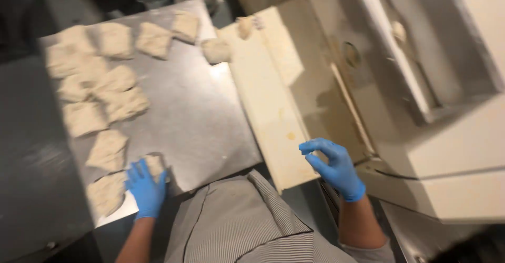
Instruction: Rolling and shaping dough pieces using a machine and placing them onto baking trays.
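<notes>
My left hand (pixel 144 188), in a blue glove, rests on a dough piece (pixel 154 164) at the near edge of the steel table (pixel 200 121). Its fingers lie over the dough; whether they grip it is unclear. Several more square dough pieces (pixel 108 100) lie across the table's left half. My right hand (pixel 332 165), also blue-gloved, hovers with fingers apart and empty over the near end of a pale belt (pixel 265 100) of a cream-coloured machine (pixel 447 152). One dough lump (pixel 216 50) sits at the belt's far edge, another piece (pixel 244 26) further up.
The machine's housing and slanted metal guard (pixel 389 52) fill the right side. A dark floor (pixel 26 152) runs along the table's left. My striped apron (pixel 236 221) is at the bottom centre.
</notes>
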